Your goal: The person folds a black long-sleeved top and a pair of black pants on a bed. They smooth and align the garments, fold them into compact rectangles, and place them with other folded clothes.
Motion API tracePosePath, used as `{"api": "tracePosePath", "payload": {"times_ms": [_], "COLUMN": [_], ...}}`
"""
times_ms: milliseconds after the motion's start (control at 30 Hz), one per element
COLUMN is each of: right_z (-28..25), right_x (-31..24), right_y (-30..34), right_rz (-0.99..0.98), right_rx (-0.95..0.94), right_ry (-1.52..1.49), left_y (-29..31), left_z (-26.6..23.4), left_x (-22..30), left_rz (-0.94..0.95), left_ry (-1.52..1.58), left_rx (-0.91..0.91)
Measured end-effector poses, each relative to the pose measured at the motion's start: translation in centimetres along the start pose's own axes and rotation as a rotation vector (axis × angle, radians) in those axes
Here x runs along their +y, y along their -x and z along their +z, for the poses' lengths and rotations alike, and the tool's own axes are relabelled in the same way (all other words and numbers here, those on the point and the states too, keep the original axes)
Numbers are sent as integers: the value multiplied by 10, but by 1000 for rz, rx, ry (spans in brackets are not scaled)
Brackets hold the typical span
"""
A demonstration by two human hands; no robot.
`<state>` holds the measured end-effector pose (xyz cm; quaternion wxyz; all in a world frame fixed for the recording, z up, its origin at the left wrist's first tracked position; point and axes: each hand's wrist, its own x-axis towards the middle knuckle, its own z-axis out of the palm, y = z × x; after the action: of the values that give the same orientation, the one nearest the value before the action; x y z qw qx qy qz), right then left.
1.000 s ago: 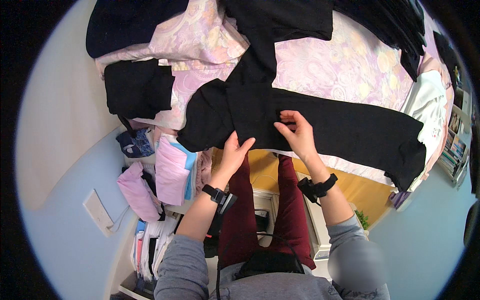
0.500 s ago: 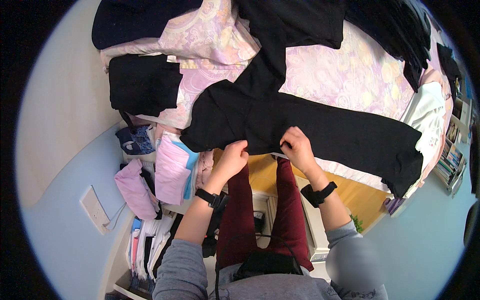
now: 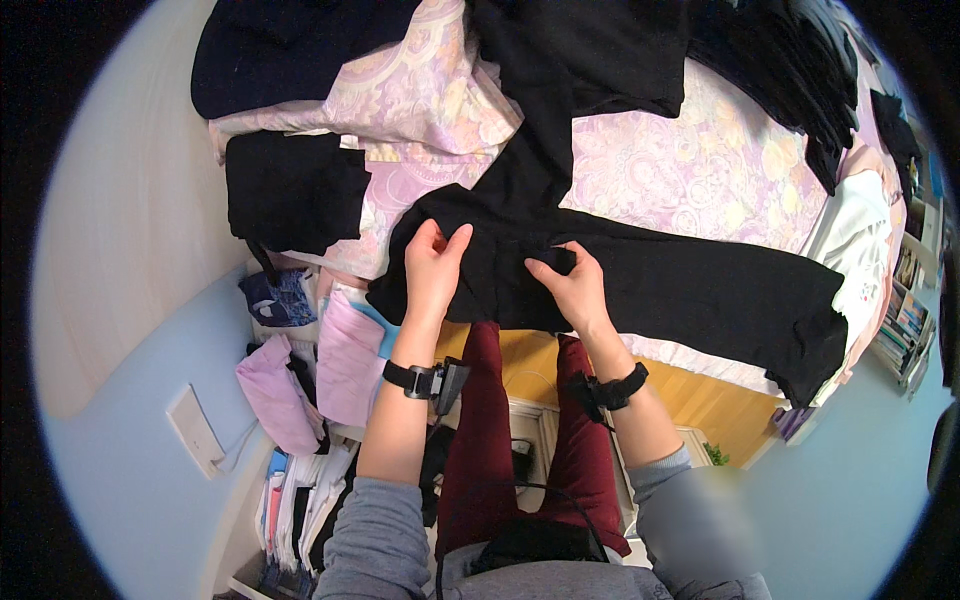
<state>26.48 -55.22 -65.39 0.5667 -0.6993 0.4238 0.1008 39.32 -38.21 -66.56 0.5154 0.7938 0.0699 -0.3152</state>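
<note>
The long black garment point(image 3: 700, 285) lies along the near edge of the floral-covered bed point(image 3: 640, 160), its right end reaching toward the near right corner. The left hand point(image 3: 432, 272) and right hand point(image 3: 580, 287) touch its left half, thumbs parted from fingers; whether either pinches the cloth, I cannot tell. Good handling here probably means moving both hands evenly, keeping the cloth flat and uncreased, clear of the folded black garment point(image 3: 295, 190) by the left edge.

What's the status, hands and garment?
Left hand and right hand at black garment, grip unclear. Garment spread over floral sheet. Folded black bundle farther left, apart from hands.
</note>
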Motion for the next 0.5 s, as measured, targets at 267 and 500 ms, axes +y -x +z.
{"api": "tracePosePath", "payload": {"times_ms": [267, 500], "right_z": [-2, -8], "right_x": [13, 14], "right_y": [-21, 6], "right_rz": [-141, -443], "right_rx": [127, 342], "right_ry": [-307, 135], "left_y": [-33, -16], "left_z": [11, 15], "left_x": [-14, 4], "left_rz": [154, 522], "left_ry": [199, -235], "left_rx": [125, 244]}}
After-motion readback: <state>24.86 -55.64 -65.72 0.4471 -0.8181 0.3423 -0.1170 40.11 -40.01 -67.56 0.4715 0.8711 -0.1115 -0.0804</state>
